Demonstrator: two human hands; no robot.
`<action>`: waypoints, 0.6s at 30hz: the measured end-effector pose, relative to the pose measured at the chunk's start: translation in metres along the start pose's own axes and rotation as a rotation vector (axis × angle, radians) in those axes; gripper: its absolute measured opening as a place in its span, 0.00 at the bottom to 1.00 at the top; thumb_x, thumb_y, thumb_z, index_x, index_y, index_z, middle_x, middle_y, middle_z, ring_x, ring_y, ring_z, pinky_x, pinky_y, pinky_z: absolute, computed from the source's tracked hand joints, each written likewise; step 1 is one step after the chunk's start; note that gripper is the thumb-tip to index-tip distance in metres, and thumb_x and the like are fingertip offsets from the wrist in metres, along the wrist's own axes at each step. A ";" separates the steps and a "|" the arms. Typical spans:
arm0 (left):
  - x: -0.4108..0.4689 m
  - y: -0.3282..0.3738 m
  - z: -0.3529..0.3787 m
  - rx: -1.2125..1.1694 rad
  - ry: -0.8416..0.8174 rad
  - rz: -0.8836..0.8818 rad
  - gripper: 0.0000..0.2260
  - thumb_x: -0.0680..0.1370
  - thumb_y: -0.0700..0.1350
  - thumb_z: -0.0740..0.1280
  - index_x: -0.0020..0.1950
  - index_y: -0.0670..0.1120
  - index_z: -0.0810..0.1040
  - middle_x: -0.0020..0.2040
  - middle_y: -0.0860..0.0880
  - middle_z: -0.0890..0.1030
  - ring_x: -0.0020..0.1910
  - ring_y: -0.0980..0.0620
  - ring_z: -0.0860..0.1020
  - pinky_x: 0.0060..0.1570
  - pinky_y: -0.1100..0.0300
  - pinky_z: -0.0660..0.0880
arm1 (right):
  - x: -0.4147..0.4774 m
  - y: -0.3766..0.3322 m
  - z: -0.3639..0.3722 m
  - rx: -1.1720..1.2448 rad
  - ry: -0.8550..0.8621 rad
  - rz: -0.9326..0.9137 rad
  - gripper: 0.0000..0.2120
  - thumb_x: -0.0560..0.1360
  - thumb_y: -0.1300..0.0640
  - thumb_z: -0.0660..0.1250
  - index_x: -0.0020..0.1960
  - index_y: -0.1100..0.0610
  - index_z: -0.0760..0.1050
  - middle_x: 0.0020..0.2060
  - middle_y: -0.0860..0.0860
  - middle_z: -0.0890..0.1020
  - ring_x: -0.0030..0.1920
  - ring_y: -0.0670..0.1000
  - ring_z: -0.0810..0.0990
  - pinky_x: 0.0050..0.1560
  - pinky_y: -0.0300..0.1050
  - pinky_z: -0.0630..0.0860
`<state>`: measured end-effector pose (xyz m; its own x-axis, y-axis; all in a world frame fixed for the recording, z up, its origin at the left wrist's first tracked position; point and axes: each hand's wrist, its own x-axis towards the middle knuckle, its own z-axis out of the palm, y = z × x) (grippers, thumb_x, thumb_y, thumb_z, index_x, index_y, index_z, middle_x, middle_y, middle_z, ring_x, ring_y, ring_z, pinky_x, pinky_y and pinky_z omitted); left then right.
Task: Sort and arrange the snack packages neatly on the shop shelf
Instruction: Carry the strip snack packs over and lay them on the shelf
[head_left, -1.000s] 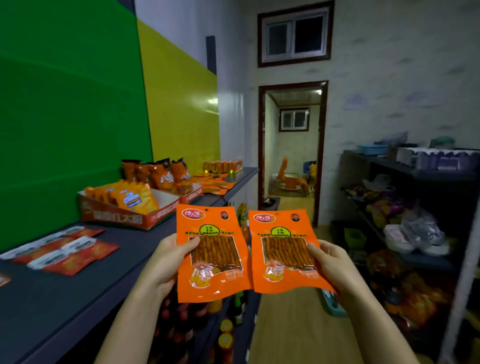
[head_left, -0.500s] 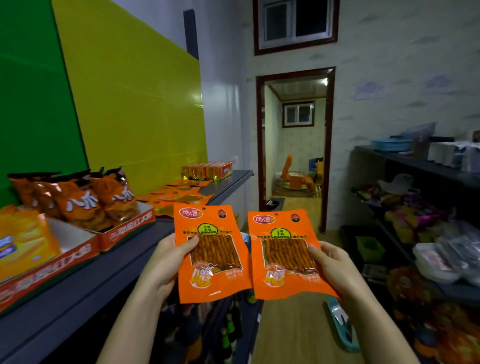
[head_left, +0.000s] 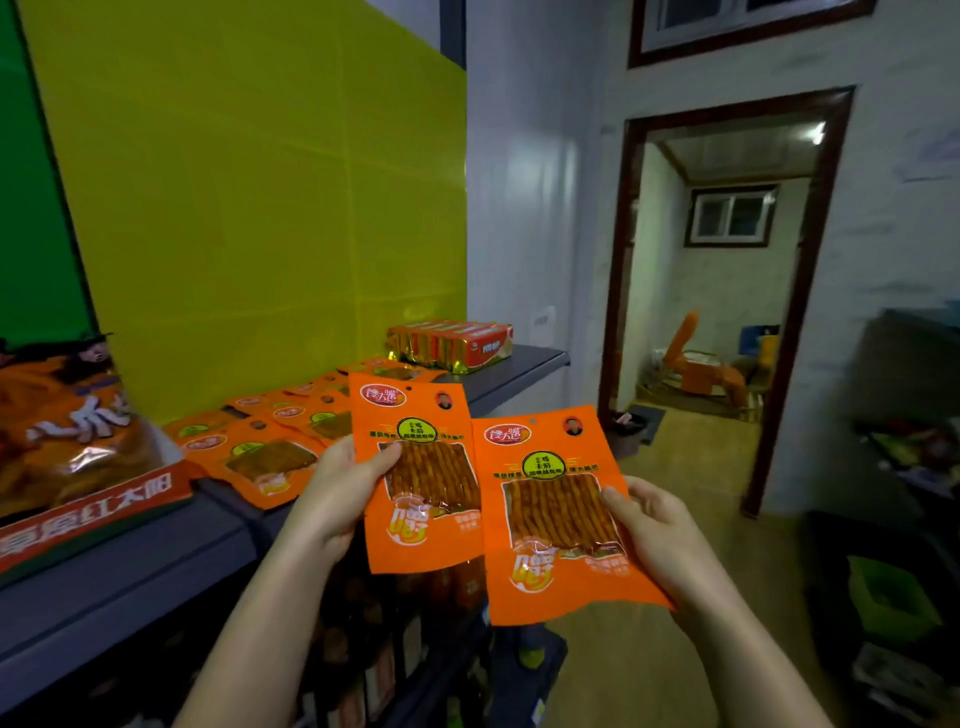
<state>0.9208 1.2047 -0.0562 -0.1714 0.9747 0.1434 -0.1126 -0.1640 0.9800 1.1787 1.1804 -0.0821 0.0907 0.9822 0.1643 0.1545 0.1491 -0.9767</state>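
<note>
Off the shelf (head_left: 130, 561) edge I held two items upright: left packet (head_left: 421, 499), pinched in my left hand (head_left: 337, 499), thumb on its face; right packet (head_left: 556, 525), pinched likewise in my right hand (head_left: 660, 540); spare packets (head_left: 270, 457) lay on the shelf.

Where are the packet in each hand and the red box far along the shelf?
Left-hand packet (head_left: 431, 483): head view, its clear window.
Right-hand packet (head_left: 556, 514): head view, its clear window.
Red box (head_left: 452, 349): head view, its near side.
</note>
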 end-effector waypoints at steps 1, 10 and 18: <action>0.013 -0.003 0.006 0.003 0.014 0.004 0.05 0.78 0.39 0.63 0.49 0.48 0.77 0.45 0.46 0.83 0.37 0.50 0.82 0.38 0.54 0.76 | 0.018 0.006 -0.003 0.009 -0.014 -0.002 0.10 0.80 0.59 0.59 0.54 0.61 0.77 0.44 0.61 0.84 0.38 0.56 0.82 0.42 0.47 0.77; 0.143 -0.020 0.037 0.083 0.190 0.115 0.06 0.78 0.38 0.63 0.48 0.47 0.76 0.45 0.46 0.82 0.36 0.51 0.81 0.34 0.57 0.79 | 0.208 0.035 0.001 -0.031 -0.144 -0.117 0.11 0.80 0.56 0.59 0.57 0.59 0.76 0.45 0.58 0.85 0.44 0.58 0.85 0.50 0.56 0.79; 0.228 -0.032 0.043 0.214 0.388 0.110 0.09 0.77 0.37 0.63 0.57 0.42 0.74 0.50 0.44 0.82 0.41 0.48 0.81 0.35 0.57 0.79 | 0.347 0.039 0.028 -0.004 -0.379 -0.126 0.12 0.80 0.52 0.58 0.59 0.55 0.74 0.48 0.56 0.84 0.43 0.55 0.85 0.42 0.45 0.79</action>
<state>0.9276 1.4386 -0.0484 -0.5296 0.8177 0.2258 0.1245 -0.1884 0.9742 1.1891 1.5300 -0.0676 -0.2981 0.9290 0.2193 0.1448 0.2711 -0.9516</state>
